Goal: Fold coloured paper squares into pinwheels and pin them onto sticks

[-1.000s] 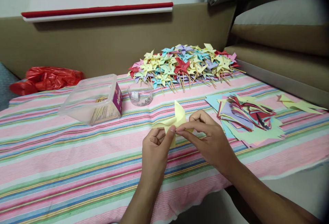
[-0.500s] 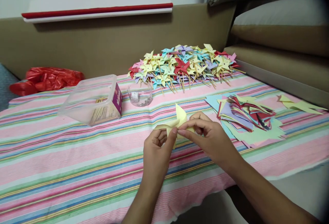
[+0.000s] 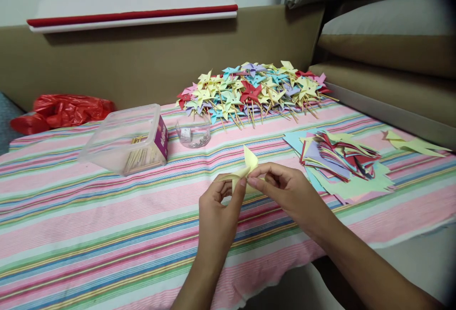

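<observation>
On plastic box (image 3: 121,119), purple label (image 3: 161,137), blurred; hands (image 3: 218,208) (image 3: 290,189) pinching yellow paper (image 3: 251,158).

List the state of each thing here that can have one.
Left hand, pinching
Right hand, pinching
Yellow paper, curled, pinched by both hands
Plastic box, sticks inside
Clear cup, small pieces inside
Pinwheels, assembled, heaped
Colored paper, cut, loosely stacked
Red plastic bag, crumpled
Striped cloth, spread
Cushions, stacked

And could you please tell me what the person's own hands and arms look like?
The left hand and the right hand are bare, with no gloves or rings visible. The forearms are uncovered too, showing no sleeve, watch or bracelet.
</observation>
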### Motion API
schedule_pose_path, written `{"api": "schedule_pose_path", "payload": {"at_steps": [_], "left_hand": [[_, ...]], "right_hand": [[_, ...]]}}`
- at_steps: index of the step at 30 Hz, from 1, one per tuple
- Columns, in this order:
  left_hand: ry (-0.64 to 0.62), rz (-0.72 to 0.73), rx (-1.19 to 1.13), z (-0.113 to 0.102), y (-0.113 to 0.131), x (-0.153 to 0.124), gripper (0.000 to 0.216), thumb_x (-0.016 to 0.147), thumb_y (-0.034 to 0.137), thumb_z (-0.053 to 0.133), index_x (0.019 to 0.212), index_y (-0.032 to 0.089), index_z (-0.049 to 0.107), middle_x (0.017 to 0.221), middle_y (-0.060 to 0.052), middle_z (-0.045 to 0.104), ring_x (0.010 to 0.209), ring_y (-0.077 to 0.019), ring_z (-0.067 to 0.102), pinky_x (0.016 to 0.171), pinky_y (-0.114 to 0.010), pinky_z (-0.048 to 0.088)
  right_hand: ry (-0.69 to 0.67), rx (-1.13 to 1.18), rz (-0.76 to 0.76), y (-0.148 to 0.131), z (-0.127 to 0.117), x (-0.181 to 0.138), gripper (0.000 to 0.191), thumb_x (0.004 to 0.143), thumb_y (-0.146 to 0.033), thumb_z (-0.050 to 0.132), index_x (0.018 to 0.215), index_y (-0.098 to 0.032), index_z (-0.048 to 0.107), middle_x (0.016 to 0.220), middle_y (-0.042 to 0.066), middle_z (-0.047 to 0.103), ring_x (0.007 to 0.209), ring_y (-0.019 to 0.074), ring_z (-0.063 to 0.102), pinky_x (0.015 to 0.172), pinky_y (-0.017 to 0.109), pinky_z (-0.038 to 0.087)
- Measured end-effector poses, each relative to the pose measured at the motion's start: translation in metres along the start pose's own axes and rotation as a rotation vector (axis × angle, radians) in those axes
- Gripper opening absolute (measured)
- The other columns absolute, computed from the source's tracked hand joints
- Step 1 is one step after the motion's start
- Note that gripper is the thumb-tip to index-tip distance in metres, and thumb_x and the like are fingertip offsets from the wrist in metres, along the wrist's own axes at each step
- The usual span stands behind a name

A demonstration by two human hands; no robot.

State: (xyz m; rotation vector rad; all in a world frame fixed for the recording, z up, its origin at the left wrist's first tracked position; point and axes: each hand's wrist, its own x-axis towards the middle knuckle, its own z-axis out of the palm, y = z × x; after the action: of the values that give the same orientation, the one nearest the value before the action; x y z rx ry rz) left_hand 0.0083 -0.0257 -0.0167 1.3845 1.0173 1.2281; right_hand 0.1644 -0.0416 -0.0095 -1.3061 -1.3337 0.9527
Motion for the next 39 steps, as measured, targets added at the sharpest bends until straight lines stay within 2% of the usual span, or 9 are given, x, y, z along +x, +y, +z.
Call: {"api": "schedule_pose_path", "payload": {"at_steps": [6,14,16,19,21,24,27,33,39], "left_hand": [[-0.036,-0.016,-0.001,0.0002,0.0006,0.0006,0.017,0.091,0.035,0.069,0.097,0.02,0.073,0.079,-0.003,0.07,0.082,-0.0188,0.068,0.072,-0.026,0.049],[-0.079,-0.018,-0.033,-0.0006,-0.002,-0.0007,0.018,0.093,0.034,0.068,0.101,0.019,0.071,0.1,-0.007,0.076,0.097,-0.0209,0.07,0.086,-0.029,0.051],[-0.077,-0.007,-0.035,-0.0009,-0.0029,-0.0005,0.017,0.093,0.034,0.067,0.101,0.02,0.071,0.104,-0.007,0.076,0.101,-0.0219,0.07,0.088,-0.03,0.052],[-0.077,0.017,-0.007,-0.0015,-0.0037,-0.0002,0.015,0.093,0.033,0.067,0.101,0.021,0.071,0.105,-0.007,0.076,0.103,-0.0224,0.07,0.09,-0.031,0.052],[-0.082,0.043,0.038,-0.0024,-0.0035,-0.0004,0.015,0.094,0.033,0.066,0.103,0.022,0.071,0.104,-0.006,0.076,0.102,-0.0215,0.07,0.089,-0.03,0.052],[-0.099,0.087,0.112,-0.0042,-0.002,-0.0012,0.016,0.096,0.033,0.063,0.106,0.022,0.07,0.106,-0.006,0.075,0.101,-0.0204,0.07,0.088,-0.029,0.051],[-0.109,0.127,0.19,-0.0059,-0.0007,-0.0019,0.015,0.098,0.032,0.06,0.106,0.023,0.069,0.104,-0.004,0.075,0.097,-0.0191,0.07,0.085,-0.027,0.05],[-0.105,0.185,0.365,-0.0068,-0.0023,-0.0025,0.012,0.1,0.029,0.056,0.106,0.024,0.065,0.097,-0.002,0.075,0.092,-0.0171,0.071,0.078,-0.025,0.047],[-0.121,0.121,0.233,-0.0047,-0.0012,-0.004,0.015,0.101,0.033,0.055,0.109,0.024,0.065,0.099,-0.002,0.075,0.093,-0.0169,0.07,0.079,-0.025,0.049]], "right_hand": [[0.027,0.031,0.052,0.0,0.0017,0.0006,0.02,0.086,-0.042,0.071,0.086,-0.022,0.072,0.061,-0.006,0.036,0.058,0.0127,0.03,0.054,0.029,0.023],[0.052,0.109,0.051,0.0032,0.0027,0.0005,0.022,0.085,-0.042,0.074,0.088,-0.023,0.067,0.061,-0.007,0.036,0.057,0.0119,0.033,0.053,0.027,0.026],[0.06,0.214,0.046,0.0038,0.0041,0.0009,0.028,0.082,-0.042,0.078,0.093,-0.024,0.059,0.064,-0.007,0.048,0.058,0.0117,0.042,0.055,0.026,0.033],[0.057,0.349,0.074,0.0029,0.0053,0.0018,0.047,0.078,-0.041,0.082,0.108,-0.027,0.05,0.083,-0.002,0.07,0.074,0.017,0.063,0.067,0.029,0.048],[0.035,0.367,0.103,0.0016,0.0045,0.002,0.053,0.077,-0.041,0.082,0.117,-0.026,0.051,0.094,0.003,0.074,0.087,0.0207,0.069,0.076,0.032,0.053],[-0.048,0.352,0.12,0.0001,0.002,0.001,0.037,0.083,-0.04,0.078,0.113,-0.024,0.064,0.1,0.005,0.074,0.099,0.0227,0.069,0.087,0.036,0.053],[-0.091,0.322,0.124,0.0,0.0,-0.0005,0.023,0.088,-0.039,0.073,0.104,-0.023,0.072,0.098,0.004,0.074,0.104,0.0244,0.068,0.092,0.038,0.052],[-0.106,0.335,0.14,-0.0003,-0.0005,-0.0005,0.026,0.085,-0.04,0.076,0.107,-0.025,0.074,0.107,0.003,0.076,0.101,0.0215,0.069,0.091,0.035,0.052],[-0.085,0.39,0.128,-0.0006,0.0006,0.0006,0.019,0.084,-0.035,0.078,0.1,-0.024,0.074,0.097,0.001,0.076,0.098,0.0197,0.071,0.088,0.031,0.054]]}}
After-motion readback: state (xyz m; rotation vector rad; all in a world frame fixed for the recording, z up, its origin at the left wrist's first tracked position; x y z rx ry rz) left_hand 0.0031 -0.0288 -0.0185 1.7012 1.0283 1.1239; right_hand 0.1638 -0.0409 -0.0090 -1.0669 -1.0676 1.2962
